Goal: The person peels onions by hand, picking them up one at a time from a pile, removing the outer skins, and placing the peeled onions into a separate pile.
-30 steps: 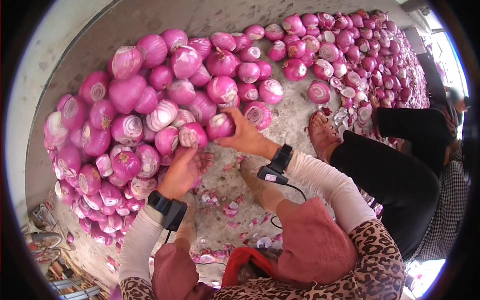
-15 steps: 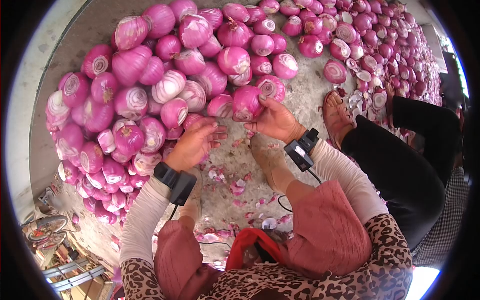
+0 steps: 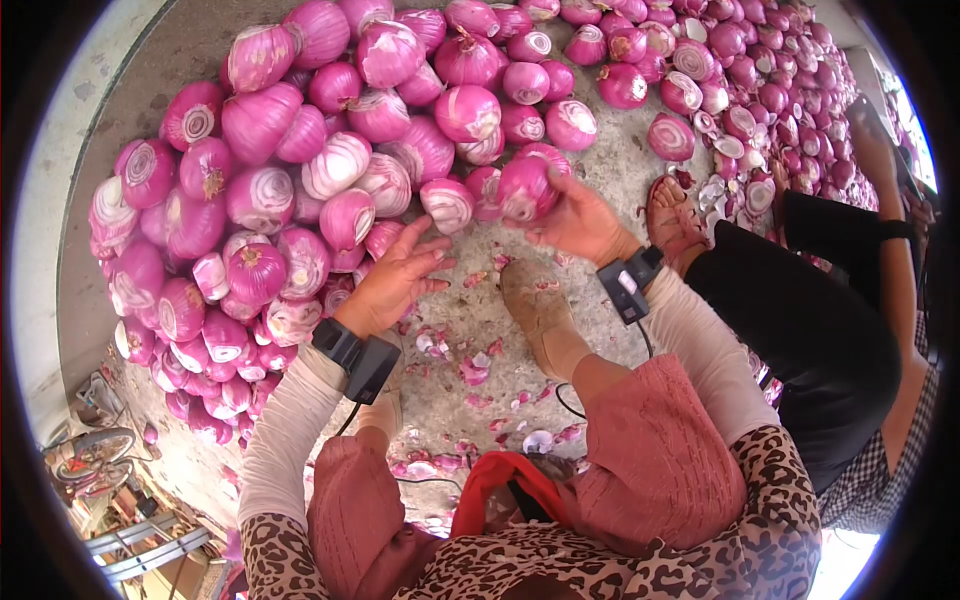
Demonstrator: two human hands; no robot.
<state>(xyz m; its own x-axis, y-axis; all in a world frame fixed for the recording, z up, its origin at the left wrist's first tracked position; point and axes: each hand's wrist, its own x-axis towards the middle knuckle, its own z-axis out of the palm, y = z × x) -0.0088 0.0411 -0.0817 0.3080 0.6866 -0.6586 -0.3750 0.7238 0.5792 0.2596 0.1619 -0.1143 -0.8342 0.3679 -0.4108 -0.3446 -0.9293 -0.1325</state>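
My right hand [image 3: 578,222] grips a red onion [image 3: 527,190] at the near edge of the large onion heap [image 3: 262,122]; the thumb lies on its right side and the fingers are partly hidden under it. Another onion sits just behind the held one. My left hand [image 3: 393,280] holds nothing, its fingers apart and pointing at a cut onion [image 3: 447,205] on the heap's edge. Whether its fingertips touch that onion I cannot tell. Many onions in the heap show pale, ringed cut ends.
A second spread of onions [image 3: 765,100] covers the ground at upper right. Beside it sits another person in black trousers [image 3: 800,310], one bare foot [image 3: 675,222] near the onions. Skin scraps [image 3: 475,370] litter the concrete around my shoes. A bicycle [image 3: 95,455] stands at lower left.
My right hand has moved right, taking the onion with it. The left hand's fingers have spread more. The other person's arm has come into view at right.
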